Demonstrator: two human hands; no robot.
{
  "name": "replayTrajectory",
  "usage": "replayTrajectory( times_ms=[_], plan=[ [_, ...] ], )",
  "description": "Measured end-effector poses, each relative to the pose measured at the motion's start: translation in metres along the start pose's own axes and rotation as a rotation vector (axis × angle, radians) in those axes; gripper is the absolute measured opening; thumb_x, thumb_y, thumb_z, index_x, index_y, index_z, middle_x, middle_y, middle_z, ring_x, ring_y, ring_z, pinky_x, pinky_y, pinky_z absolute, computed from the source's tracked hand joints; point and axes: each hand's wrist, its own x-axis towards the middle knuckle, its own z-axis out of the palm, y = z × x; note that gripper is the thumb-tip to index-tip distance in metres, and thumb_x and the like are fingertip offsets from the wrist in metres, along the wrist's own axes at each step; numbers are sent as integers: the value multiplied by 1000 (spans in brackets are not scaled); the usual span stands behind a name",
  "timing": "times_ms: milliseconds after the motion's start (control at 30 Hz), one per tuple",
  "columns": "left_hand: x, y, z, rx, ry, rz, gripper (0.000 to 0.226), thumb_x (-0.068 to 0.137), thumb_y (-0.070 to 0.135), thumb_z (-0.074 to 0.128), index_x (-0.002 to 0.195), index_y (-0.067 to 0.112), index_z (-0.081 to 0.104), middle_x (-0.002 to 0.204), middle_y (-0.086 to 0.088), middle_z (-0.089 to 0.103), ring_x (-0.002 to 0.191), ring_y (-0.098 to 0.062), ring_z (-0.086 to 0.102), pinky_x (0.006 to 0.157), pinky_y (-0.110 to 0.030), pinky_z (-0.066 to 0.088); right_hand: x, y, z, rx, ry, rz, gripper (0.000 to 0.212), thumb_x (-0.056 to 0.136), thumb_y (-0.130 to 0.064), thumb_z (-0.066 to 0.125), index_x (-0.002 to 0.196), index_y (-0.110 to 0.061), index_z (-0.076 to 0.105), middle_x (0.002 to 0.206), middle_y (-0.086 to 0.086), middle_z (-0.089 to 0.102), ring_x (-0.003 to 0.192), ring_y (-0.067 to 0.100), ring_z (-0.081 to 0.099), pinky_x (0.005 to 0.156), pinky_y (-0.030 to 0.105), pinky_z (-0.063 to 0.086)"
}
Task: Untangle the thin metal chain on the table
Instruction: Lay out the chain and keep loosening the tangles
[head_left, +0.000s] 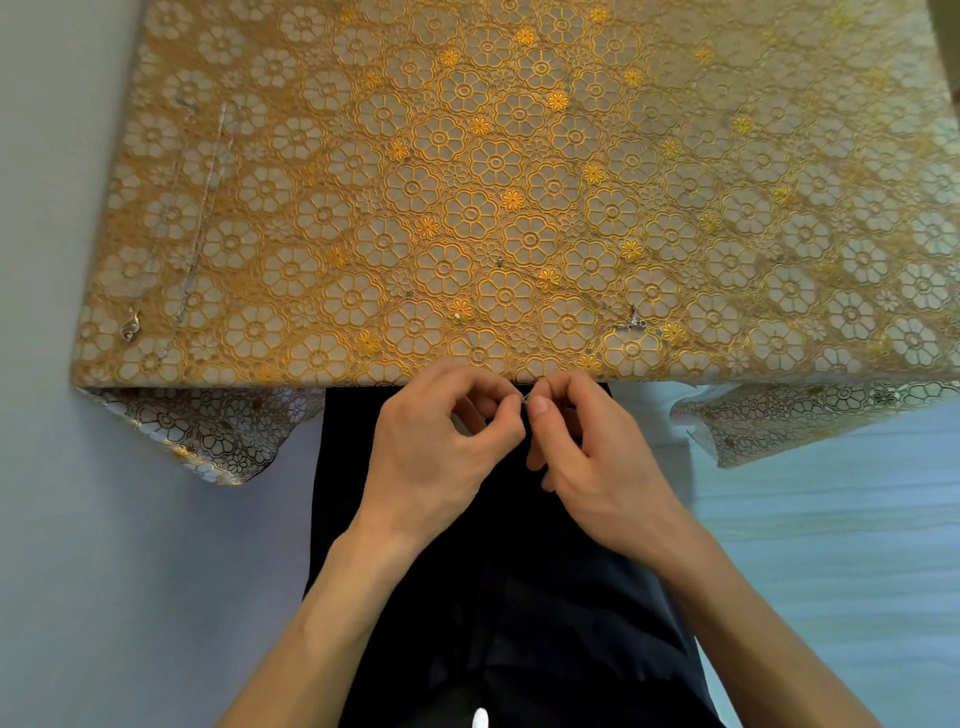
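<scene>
Both hands, left hand (441, 441) and right hand (582, 447), pinching chain (524, 399) between fingertips at near edge of surface (779, 156). Rest trails away onto cloth toward right; knot equally near both.

From where I stand, nothing here can be read: no words, labels, brand marks or numbers anywhere. The gold and white lace-patterned cloth (519, 182) over the tabletop carries only repeating flower outlines, and the dark plain fabric (493, 597) below its near edge bears no print or lettering.
</scene>
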Motion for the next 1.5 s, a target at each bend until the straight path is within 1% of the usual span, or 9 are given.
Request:
replayTrajectory(
  times_ms=[167, 367, 467, 600, 767, 933, 1000, 1200, 1500],
  plan=[
    [-3, 3, 6, -125, 0, -121, 11, 82, 20, 75, 76, 28, 72, 80, 14, 66, 68, -8, 61, 64, -11, 43, -1, -8, 4, 83, 80, 87, 14, 102, -24, 52, 88, -23, 56, 67, 5, 60, 55, 22, 61, 53, 49, 54],
    [-3, 2, 10, -246, 3, -257, 7, 83, 31, 76, 77, 31, 73, 72, 11, 69, 63, -8, 61, 65, -20, 47, -4, -14, 8, 220, 114, 163, 14, 100, -23, 54, 86, -21, 56, 64, 4, 58, 49, 10, 56, 45, 25, 49],
    [-5, 1, 11, -312, 1, -305, 7, 79, 37, 72, 79, 30, 74, 71, 8, 70, 64, -11, 62, 67, -26, 50, -5, -14, 10, 238, 111, 165, 13, 99, -21, 56, 87, -20, 58, 58, -4, 56, 50, 11, 56, 45, 27, 50],
    [-6, 0, 10, -304, -18, -306, 10, 86, 25, 76, 78, 30, 74, 69, 12, 69, 64, -8, 61, 67, -23, 49, -6, -14, 4, 200, 134, 188, 13, 97, -21, 61, 84, -20, 64, 56, -6, 57, 53, 13, 56, 46, 31, 54],
    [-5, 0, 8, -292, -22, -306, 9, 86, 26, 75, 78, 30, 74, 72, 13, 71, 65, -6, 61, 67, -22, 48, -7, -12, -1, 76, 193, 115, 9, 92, -22, 68, 86, -29, 69, 73, -14, 66, 65, 12, 63, 60, 45, 60],
    [-4, 1, 9, -273, -16, -287, 7, 84, 26, 76, 79, 30, 75, 75, 10, 72, 67, -8, 65, 69, -24, 51, -8, -15, -1, -59, 254, -32, 6, 88, -19, 74, 87, -25, 72, 79, -13, 69, 71, 10, 63, 62, 15, 49],
    [-3, 2, 9, -241, -19, -265, 8, 84, 25, 77, 78, 29, 75, 74, 10, 72, 65, -8, 64, 67, -22, 50, -8, -13, 0, -129, 283, -71, 6, 88, -18, 74, 86, -24, 71, 79, -13, 68, 70, 10, 62, 61, 11, 45],
    [-4, 5, 7, -194, -25, -248, 10, 84, 24, 77, 76, 30, 74, 75, 13, 71, 62, -1, 59, 63, -12, 44, -7, -6, -2, -309, 327, -195, 3, 89, -23, 72, 89, -22, 69, 84, -13, 65, 65, 8, 59, 61, 19, 47],
    [-4, 4, 8, -164, -36, -238, 9, 82, 26, 76, 75, 31, 73, 78, 13, 70, 63, -1, 59, 63, -12, 45, -6, -5, -2, -440, 316, -304, 6, 89, -27, 66, 87, -21, 67, 82, -13, 61, 64, 8, 55, 58, 30, 49]
  ],
)
